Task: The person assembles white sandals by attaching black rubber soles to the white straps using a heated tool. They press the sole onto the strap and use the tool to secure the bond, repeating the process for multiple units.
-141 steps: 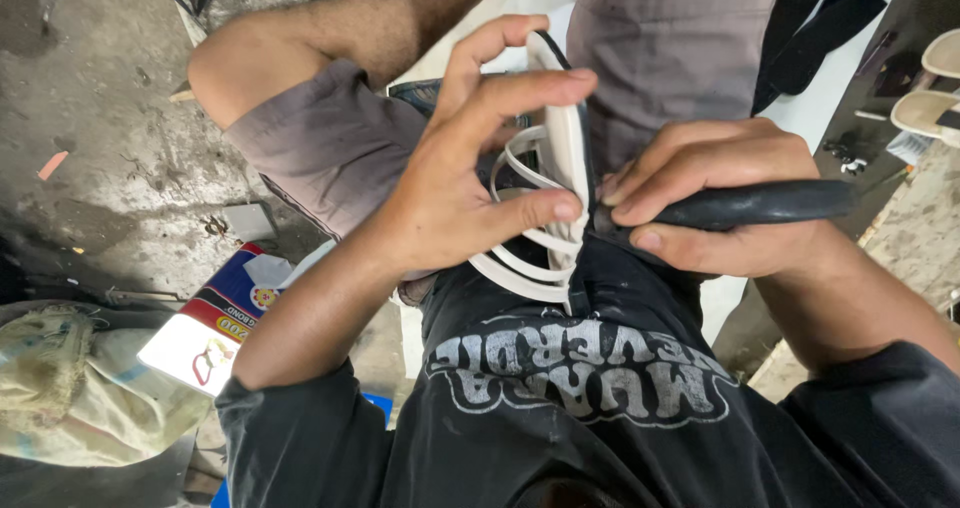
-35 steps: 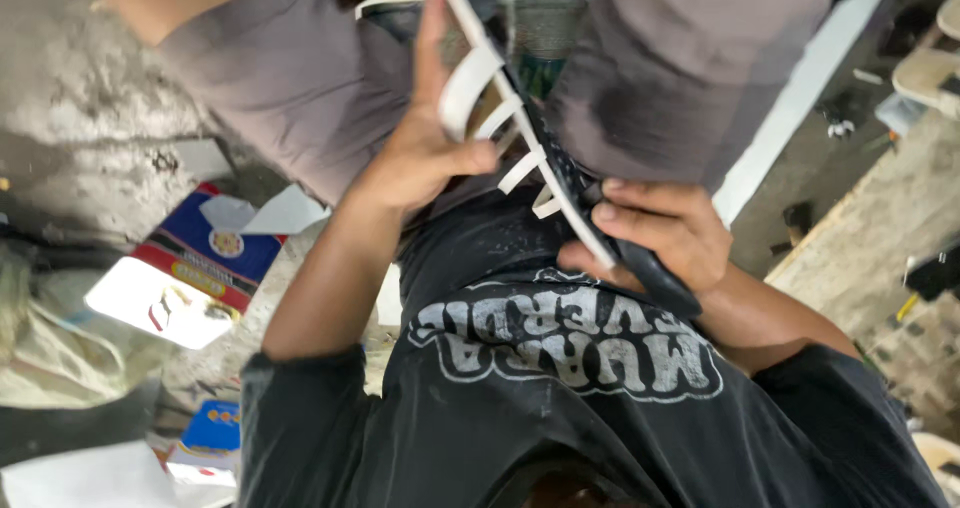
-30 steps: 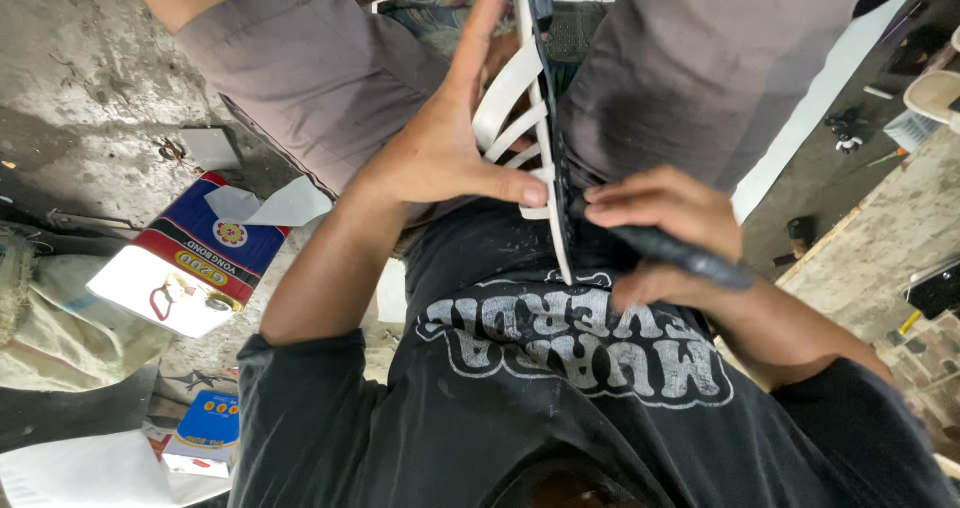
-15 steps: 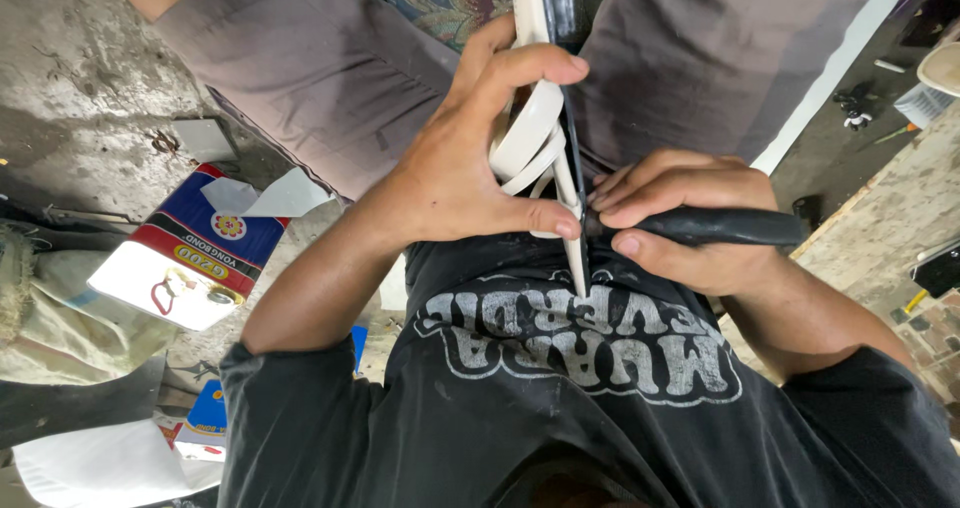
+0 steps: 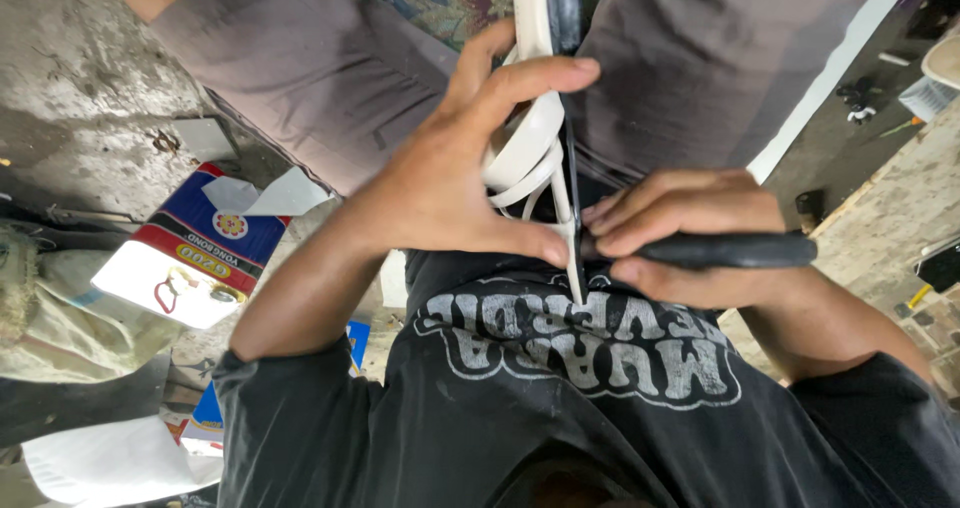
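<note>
My left hand [image 5: 455, 183] grips a white strappy sandal [image 5: 533, 133] held upright between my knees, thumb pressed near its lower end and fingers curled over the straps. My right hand [image 5: 680, 238] is closed on a black-handled tool [image 5: 735, 251] lying sideways, its tip hidden against the sandal's dark sole edge [image 5: 563, 28]. Both hands meet just above my black printed shirt [image 5: 590, 388]. The sandal's top runs out of view.
My grey trouser legs [image 5: 300, 68] flank the sandal. On the concrete floor at left lie a red, blue and white carton [image 5: 190, 253], paper sheets [image 5: 110, 458] and a pale cloth [image 5: 40, 308]. A patterned mat [image 5: 440, 3] shows between my knees. Small tools lie at right [image 5: 860, 93].
The sandal has been turned from tilted to upright. My left hand has shifted its grip over the straps, and my right hand has brought the tool in level against the sole edge.
</note>
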